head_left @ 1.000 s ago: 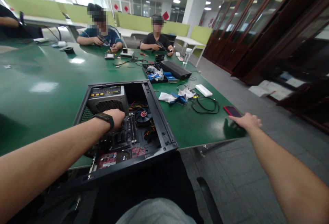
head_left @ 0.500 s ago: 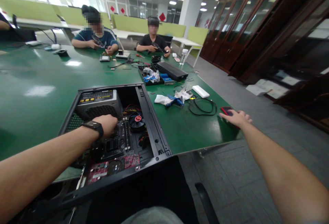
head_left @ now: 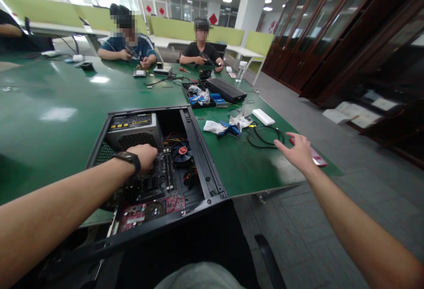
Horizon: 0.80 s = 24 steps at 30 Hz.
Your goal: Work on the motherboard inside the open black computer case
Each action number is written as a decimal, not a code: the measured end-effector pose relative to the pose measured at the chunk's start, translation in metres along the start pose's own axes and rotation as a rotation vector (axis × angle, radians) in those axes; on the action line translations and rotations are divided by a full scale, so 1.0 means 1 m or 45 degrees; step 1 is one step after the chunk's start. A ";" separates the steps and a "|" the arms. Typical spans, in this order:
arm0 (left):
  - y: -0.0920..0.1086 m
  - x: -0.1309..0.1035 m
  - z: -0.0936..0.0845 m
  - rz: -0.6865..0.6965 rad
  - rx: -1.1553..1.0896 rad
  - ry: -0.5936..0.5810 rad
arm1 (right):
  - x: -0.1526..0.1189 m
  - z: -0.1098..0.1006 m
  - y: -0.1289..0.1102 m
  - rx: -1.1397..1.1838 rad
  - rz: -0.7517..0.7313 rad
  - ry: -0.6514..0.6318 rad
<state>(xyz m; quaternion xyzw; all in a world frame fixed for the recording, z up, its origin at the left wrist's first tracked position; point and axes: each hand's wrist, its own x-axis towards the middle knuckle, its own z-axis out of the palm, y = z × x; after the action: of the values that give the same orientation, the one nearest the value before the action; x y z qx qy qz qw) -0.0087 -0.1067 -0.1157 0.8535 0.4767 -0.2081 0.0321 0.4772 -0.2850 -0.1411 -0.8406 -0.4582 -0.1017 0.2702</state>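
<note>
An open black computer case point(head_left: 208, 169) lies on its side in front of me. My left hand point(head_left: 145, 156) is curled closed inside it, below the power supply point(head_left: 134, 131) and over the motherboard point(head_left: 159, 176); whatever the fingers hold is hidden. To its right is a CPU fan point(head_left: 182, 151), and nearer me sits a red circuit card point(head_left: 132, 216). My right hand point(head_left: 298, 152) hovers open, fingers spread, by the table's right edge. Partly behind it lies a red phone point(head_left: 318, 157), apart from the fingers as far as I can see.
Work gloves point(head_left: 228, 126), a white power bank point(head_left: 263, 117) and a black cable point(head_left: 256, 138) lie right of the case on the green table point(head_left: 238, 169). Farther back are a tray point(head_left: 187, 94) and a flat black box point(head_left: 225, 90). Two people point(head_left: 127, 48) sit opposite, handling parts.
My right hand has come off the red phone, lifting and opening leftward, and more of the phone shows. My left hand stays inside the case. The whole view has shifted slightly.
</note>
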 end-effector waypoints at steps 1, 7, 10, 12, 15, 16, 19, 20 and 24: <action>0.000 -0.001 -0.001 0.014 0.039 -0.008 | -0.009 -0.003 -0.019 0.073 -0.115 0.012; 0.003 -0.004 -0.009 0.033 0.145 -0.086 | -0.084 -0.060 -0.149 0.425 -0.646 -0.008; 0.002 -0.005 -0.010 0.034 0.146 -0.097 | -0.120 -0.085 -0.208 0.638 -1.046 -0.249; 0.001 -0.004 -0.009 0.033 0.131 -0.099 | -0.137 -0.088 -0.237 0.612 -1.239 -0.399; -0.002 -0.002 -0.007 0.066 0.128 -0.096 | -0.149 -0.075 -0.262 0.515 -1.354 -0.591; -0.003 -0.001 -0.007 0.061 0.139 -0.103 | -0.152 -0.068 -0.266 0.482 -1.360 -0.634; -0.003 -0.001 -0.009 0.050 0.157 -0.132 | -0.156 -0.054 -0.269 0.417 -1.348 -0.659; -0.002 -0.002 -0.010 0.052 0.159 -0.129 | -0.157 -0.053 -0.268 0.410 -1.340 -0.646; 0.002 -0.006 -0.015 0.047 0.154 -0.127 | -0.159 -0.054 -0.264 0.408 -1.338 -0.633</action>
<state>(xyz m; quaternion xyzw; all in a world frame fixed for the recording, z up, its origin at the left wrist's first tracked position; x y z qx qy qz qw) -0.0048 -0.1090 -0.1000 0.8510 0.4454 -0.2782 0.0080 0.1747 -0.3135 -0.0674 -0.4490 -0.8714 0.0484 0.1918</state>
